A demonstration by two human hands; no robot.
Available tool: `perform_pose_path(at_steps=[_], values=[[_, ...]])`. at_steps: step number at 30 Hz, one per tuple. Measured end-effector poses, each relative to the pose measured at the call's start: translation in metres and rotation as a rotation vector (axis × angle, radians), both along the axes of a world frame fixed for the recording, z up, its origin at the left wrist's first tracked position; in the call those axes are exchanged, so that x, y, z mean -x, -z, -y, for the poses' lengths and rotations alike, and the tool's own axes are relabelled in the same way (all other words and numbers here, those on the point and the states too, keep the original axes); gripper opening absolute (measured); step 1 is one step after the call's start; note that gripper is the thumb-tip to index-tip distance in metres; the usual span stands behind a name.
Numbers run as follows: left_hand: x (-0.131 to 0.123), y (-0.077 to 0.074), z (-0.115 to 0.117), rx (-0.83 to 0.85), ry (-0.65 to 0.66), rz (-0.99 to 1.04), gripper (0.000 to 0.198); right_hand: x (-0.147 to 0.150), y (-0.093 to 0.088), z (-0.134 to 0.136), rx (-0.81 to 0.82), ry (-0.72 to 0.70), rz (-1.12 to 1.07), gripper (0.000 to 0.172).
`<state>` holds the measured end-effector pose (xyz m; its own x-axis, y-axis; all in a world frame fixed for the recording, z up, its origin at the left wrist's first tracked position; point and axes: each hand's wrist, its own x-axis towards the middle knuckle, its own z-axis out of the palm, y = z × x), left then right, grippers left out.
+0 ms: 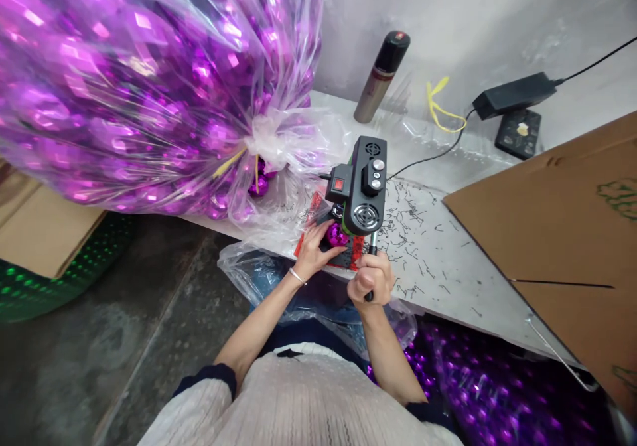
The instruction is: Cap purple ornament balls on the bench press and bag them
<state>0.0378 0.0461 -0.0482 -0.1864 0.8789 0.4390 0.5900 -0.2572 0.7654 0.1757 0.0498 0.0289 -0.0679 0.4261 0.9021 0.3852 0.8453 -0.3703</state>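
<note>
Low in the middle of the head view, my left hand (pixel 317 250) has its fingers closed round a shiny purple ball (pixel 338 234). That ball sits under the edge of a black bench machine (pixel 368 184) with round vents, knobs and a red switch. My right hand (pixel 372 279) is wrapped around the machine's lever handle (pixel 372 251), which has a black grip. Beneath the ball lies a dark base plate with red strips (pixel 357 250) at its sides. The machine's head hides the spot where it meets the ball.
A large clear bag of purple balls (pixel 149 94) fills the left. Behind the machine stand a spray can (pixel 381 77) and a black power adapter (pixel 515 94). Small dark scraps (pixel 413 233) litter the white table. At right is a cardboard box (pixel 552 227); more purple balls (pixel 497 379) lie below.
</note>
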Motion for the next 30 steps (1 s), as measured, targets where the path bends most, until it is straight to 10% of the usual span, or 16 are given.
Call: perform_pose_path(at_steps=[17,25,30], values=[[0.0,0.001,-0.002,0.051,-0.012,0.02,0.067,0.003,0.015,-0.008,-0.081,-0.035,0.013,0.029],[0.002,-0.002,-0.003,0.037,0.034,-0.02,0.067,-0.001,-0.035,-0.008,0.011,0.022,-0.001,0.026],[0.006,-0.008,0.041,-0.019,0.199,-0.223,0.069,-0.006,-0.054,-0.003,0.078,-0.002,0.041,0.024]])
